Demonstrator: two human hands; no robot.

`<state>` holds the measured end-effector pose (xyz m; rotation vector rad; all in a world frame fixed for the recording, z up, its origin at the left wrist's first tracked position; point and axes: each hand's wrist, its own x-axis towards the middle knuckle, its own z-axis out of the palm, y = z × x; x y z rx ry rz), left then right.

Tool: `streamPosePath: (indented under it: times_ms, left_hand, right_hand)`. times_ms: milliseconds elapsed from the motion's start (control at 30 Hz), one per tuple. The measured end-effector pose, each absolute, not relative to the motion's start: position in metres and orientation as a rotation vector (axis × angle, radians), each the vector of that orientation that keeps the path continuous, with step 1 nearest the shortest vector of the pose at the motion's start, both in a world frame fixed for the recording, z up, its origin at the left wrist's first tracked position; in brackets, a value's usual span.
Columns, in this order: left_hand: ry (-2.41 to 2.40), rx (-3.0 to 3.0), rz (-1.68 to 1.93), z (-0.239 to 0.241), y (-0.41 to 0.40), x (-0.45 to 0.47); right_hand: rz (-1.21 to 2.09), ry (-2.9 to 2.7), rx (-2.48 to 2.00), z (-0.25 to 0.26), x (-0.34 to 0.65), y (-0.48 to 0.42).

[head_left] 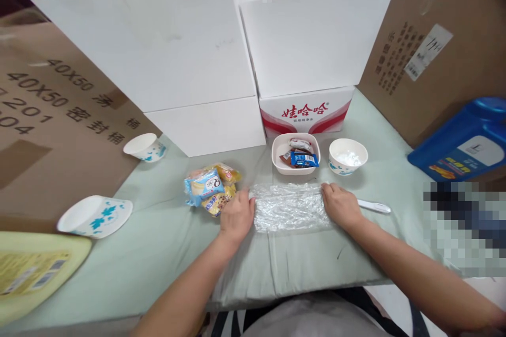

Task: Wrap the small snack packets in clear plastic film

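Note:
A sheet of crinkled clear plastic film [290,208] lies stretched flat on the table in front of me. My left hand [238,215] is closed on its left edge, with the thumb along the side. Its right edge is held by my right hand [342,205], fingers bent over the upper corner. Just left and behind my left hand sits a bundle of packaged snacks [209,184] in blue and yellow wrappers, partly hidden by that hand. A white handle-like utensil [379,207] sticks out to the right of my right hand; its other end is hidden.
Behind the film stand a square white bowl [279,164] with small wrapped snacks and a paper bowl [343,169] with white contents. Two paper bowls [98,216] lie tipped at left. A yellow bottle [39,268], a blue bottle [466,139] and cardboard boxes [435,5] flank the table.

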<state>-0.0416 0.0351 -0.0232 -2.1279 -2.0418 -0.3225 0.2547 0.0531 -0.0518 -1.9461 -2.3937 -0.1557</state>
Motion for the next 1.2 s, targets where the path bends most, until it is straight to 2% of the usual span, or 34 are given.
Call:
streamPosePath:
  times_ms: [100,233,500,567,700,867,1033,1200]
  left_hand:
    - [-1.637,-2.255,-0.518,-0.020,0.034,-0.033]
    - [-1.183,-2.774,-0.433,-0.024,0.037,-0.012]
    - [-1.419,-2.983,-0.127,-0.048,0.046,-0.008]
    - [-1.432,-2.999,-0.120,-0.047,0.046,-0.008]
    - [-1.439,-3.011,-0.117,-0.046,0.045,-0.008]
    - [-1.558,-2.920,-0.186,-0.044,0.049,-0.015]
    - [-1.485,-3.017,-0.455,-0.022,0.045,-0.029]
    - [-1.388,-3.317,-0.183,-0.004,0.042,-0.042]
  right_hand:
    - [-0.205,-2.387,-1.938,-0.055,0.254,0.053]
    - [-0.230,-2.381,-1.915,-0.055,0.253,0.054]
    - [-0.341,-2.121,-1.927,-0.043,0.283,0.062]
    - [-0.266,-2.153,-1.730,-0.040,0.282,0.060]
    - [0.067,-2.558,-1.236,-0.046,0.265,0.054]
    - [0.282,-2.681,-1.261,-0.050,0.264,0.054]
    - [0.449,-2.580,-1.061,-0.023,0.283,0.052]
    - [0.730,-2.630,-0.996,-0.007,0.296,0.049]
